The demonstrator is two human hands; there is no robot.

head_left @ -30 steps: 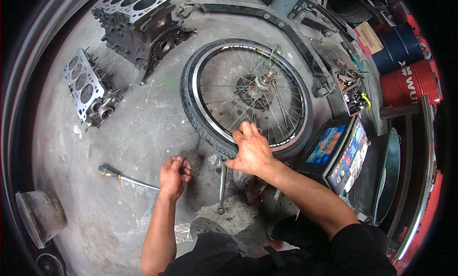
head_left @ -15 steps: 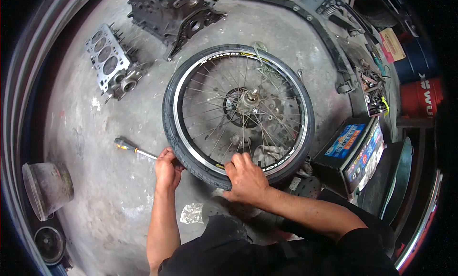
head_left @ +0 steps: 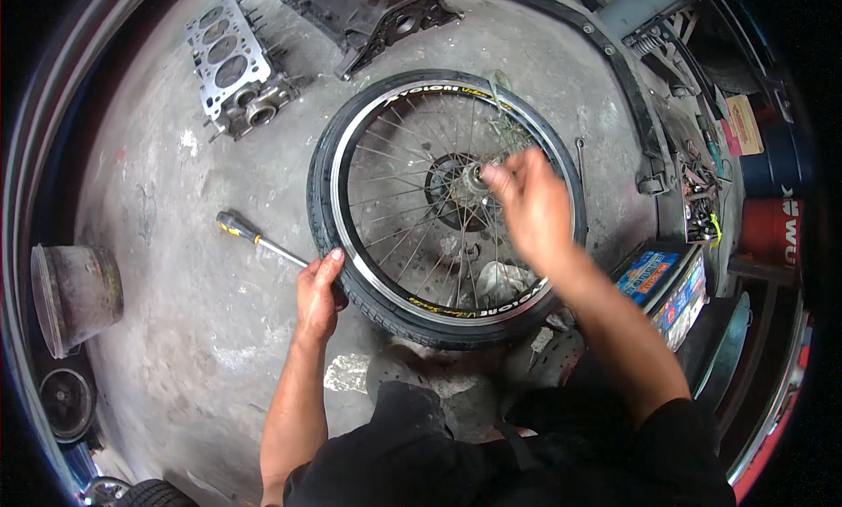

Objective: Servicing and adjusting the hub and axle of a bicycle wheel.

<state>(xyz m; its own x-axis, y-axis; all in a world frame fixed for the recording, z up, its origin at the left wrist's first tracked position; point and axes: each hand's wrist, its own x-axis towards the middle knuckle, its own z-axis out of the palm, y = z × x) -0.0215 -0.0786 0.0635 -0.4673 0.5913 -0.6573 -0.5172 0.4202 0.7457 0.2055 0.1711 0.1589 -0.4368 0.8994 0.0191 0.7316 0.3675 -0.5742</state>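
Note:
A bicycle wheel with a black tyre [head_left: 323, 187] and a silver-edged rim lies flat on the floor before me. My left hand [head_left: 317, 289] is closed on the tyre's lower left side, thumb on top and fingers underneath, mostly hidden. Over the wheel, beside the hub [head_left: 474, 179], hovers my right hand [head_left: 537, 213]. Motion smears its fingers, so whether it touches the axle or holds anything cannot be made out. A screwdriver [head_left: 239, 226] with a black and yellow handle rests on the floor, its shaft pointing toward my left hand.
Beyond the wheel sit a cylinder head [head_left: 230, 64] and an engine block [head_left: 368, 20]. At left stands a dirty bucket [head_left: 83, 288]. To the right are a boxed battery [head_left: 671, 288], a tray of small metal parts [head_left: 699, 196] and a dark metal frame [head_left: 627, 95].
My right hand has left the wheel's near edge and swung up to the hub. My left hand stays at the tyre, its thumb now on top. The view has shifted slightly.

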